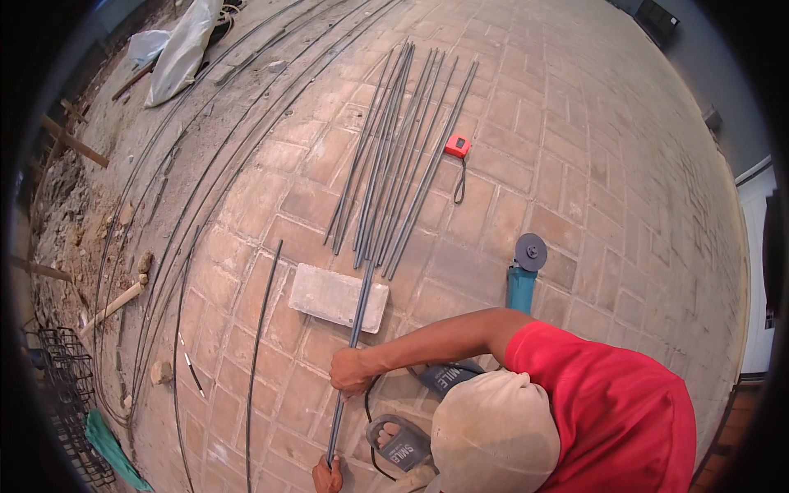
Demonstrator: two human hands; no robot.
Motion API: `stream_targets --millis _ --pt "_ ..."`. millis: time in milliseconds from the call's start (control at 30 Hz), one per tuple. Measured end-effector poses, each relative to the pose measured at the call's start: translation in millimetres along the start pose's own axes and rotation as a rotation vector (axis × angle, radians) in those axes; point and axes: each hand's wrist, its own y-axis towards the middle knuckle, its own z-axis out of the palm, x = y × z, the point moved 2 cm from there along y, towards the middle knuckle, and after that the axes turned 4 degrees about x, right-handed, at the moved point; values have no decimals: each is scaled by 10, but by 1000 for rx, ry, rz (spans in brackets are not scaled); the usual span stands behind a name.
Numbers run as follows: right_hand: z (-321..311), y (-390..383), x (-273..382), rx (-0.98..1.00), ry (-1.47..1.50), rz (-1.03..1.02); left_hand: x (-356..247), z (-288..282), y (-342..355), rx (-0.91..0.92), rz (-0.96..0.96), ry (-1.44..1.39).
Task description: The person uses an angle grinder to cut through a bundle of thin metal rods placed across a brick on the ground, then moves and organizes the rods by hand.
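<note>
Neither of my own hands shows. At the lower right, another person in a red shirt (600,394) and a light cap (495,431) crouches over a few thin steel bars (360,306). That person's hand (351,371) is wrapped round the bars, which rest across a pale concrete block (316,294). Nearer the lower edge, a second hand (326,475) is at the bars' near end. It is cut off by the frame, and I cannot tell for certain whose it is. Beyond the block lies a loose bundle of cut bars (393,164).
A red tape measure (457,146) with a dark strap lies beside the bundle. A teal angle grinder (520,287) with a dark disc is near the person's shoulder. Long bars (222,177) curve along the left. Rebar cages (70,370) and wooden stakes (78,146) edge the dirt.
</note>
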Motion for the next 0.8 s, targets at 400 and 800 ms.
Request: stream_targets --millis 400,800 --pt "-781 -441 -70 -241 -50 -116 -427 -608 -433 9 -188 183" --pt "-1871 -1244 -1183 -254 -327 -141 227 -704 -653 228 -441 249"
